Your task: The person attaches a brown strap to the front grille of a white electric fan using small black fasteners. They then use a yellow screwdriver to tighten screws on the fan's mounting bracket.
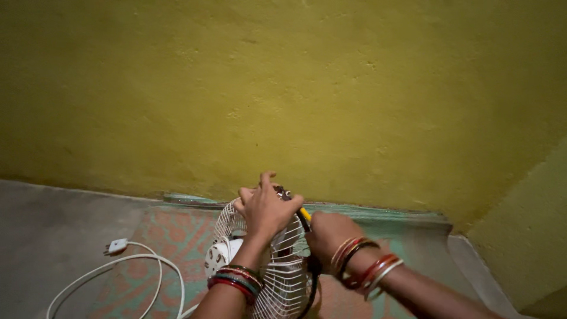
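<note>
One small table fan (277, 266) stands on the patterned floor mat (165, 242) by the yellow wall (295, 88); its thin white wire cage likely flexes, so the rim is the firmer hold. The left hand (264, 207) has its grip spread over the cage top; the right hand (328, 233) has its grip closed on one yellow-handled tool (305, 214). One white cord with plug (117, 246) lies beside the fan.

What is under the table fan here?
The fan stands on a patterned mat laid on the grey floor, with its white cord trailing across both. The fan's base is hidden by its wire cage and the left hand on top.
</note>
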